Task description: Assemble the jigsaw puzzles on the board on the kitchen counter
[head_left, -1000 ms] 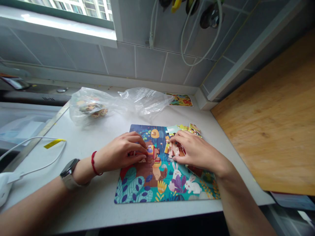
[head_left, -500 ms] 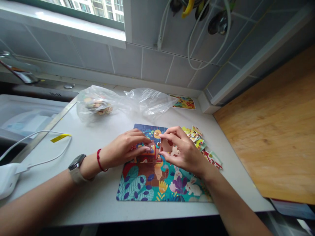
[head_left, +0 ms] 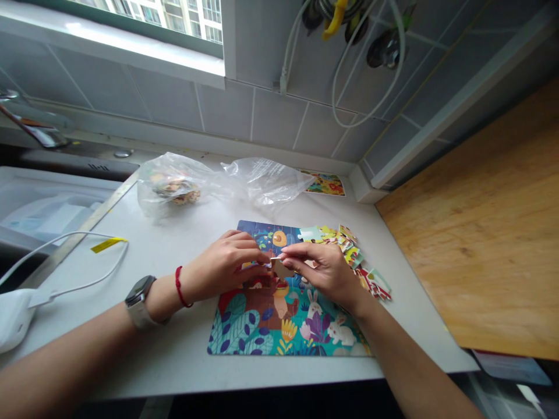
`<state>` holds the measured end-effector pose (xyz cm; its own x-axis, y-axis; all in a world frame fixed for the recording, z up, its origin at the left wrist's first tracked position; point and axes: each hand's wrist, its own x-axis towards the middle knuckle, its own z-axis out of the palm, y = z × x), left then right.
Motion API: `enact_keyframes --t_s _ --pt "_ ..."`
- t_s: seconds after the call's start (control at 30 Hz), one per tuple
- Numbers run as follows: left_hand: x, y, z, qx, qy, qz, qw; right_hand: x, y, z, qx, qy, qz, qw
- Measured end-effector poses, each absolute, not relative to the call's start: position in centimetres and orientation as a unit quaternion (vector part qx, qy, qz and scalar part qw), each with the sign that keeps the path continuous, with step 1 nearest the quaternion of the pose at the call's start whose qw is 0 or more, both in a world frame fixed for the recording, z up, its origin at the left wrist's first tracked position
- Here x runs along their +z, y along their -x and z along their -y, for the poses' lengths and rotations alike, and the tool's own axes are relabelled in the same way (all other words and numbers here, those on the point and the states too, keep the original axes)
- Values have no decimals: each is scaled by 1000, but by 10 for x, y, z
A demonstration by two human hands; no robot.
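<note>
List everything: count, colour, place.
Puzzle: one, multicoloured, centre
Held piece: one, pale edge, centre
Loose pieces: several, multicoloured, centre right
Clear bagging: count unclear, back
Card: one, multicoloured, back right
Counter: one, white, centre
Cables: at least two, white, left, top
Device: one, white, left
Sink: one, dark, left
Wood panel: one, tan, right
Tiles: many, grey, back
Window: one, white frame, top
Hanging items: several, mixed, top
Watch: one, grey, left wrist
Bracelet: one, red, left wrist
Left hand: one, over puzzle
Right hand: one, holding piece

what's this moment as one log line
right hand: pinching puzzle piece; left hand: over puzzle; loose pieces: beside right hand; plastic bag: behind
</note>
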<state>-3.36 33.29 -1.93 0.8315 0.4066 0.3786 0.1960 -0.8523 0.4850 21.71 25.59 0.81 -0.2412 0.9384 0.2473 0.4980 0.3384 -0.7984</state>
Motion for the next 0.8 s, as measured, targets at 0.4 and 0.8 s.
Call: enact_keyframes --t_s 0.4,0.8 --pt "-23 32 -337 225 -919 -231 226 3 -224 -264 253 518 754 314" --pt "-23 35 -338 209 -923 -177 272 5 -246 -275 126 632 598 476"
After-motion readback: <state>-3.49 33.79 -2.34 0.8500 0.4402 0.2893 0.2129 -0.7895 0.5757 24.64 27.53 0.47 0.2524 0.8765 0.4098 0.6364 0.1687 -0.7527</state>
